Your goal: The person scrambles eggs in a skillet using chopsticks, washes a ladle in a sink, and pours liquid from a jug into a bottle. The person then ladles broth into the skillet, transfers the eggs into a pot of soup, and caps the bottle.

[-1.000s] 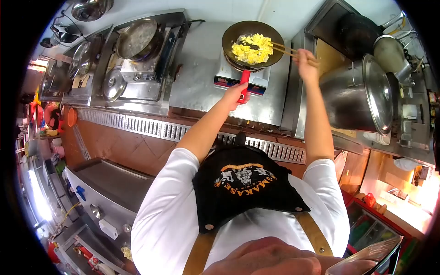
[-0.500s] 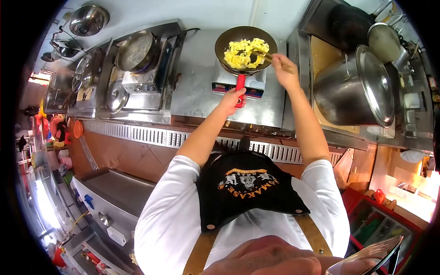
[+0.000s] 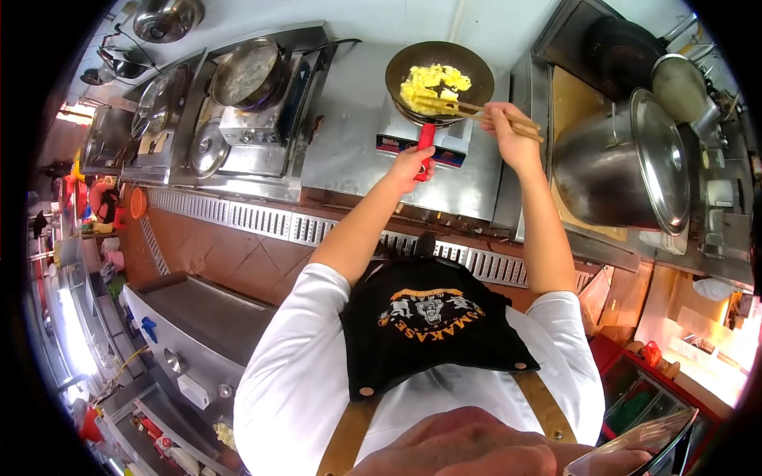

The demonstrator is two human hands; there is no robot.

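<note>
My left hand [image 3: 413, 168] is wrapped round the red handle [image 3: 426, 141] of a dark round frying pan [image 3: 476, 71]. The pan sits over a portable gas stove [image 3: 452, 139]. Yellow scrambled egg [image 3: 429, 82] lies in the pan's left and middle part. To the pan's right, my right hand [image 3: 512, 135] grips a pair of wooden chopsticks [image 3: 472, 111]. Their tips reach into the lower part of the egg, and their back ends stick out to the right of the hand.
A big lidded steel pot [image 3: 595, 170] stands at the right, with a black wok [image 3: 615, 55] behind it. Leftward, a pan of liquid [image 3: 248, 73] sits on another burner, a glass lid [image 3: 209, 149] below it. A steel counter unit [image 3: 190, 317] is at lower left.
The chopsticks have moved from the egg's right side to its lower part and lie flatter. The egg is gathered more to the left of the pan. My left hand keeps the handle.
</note>
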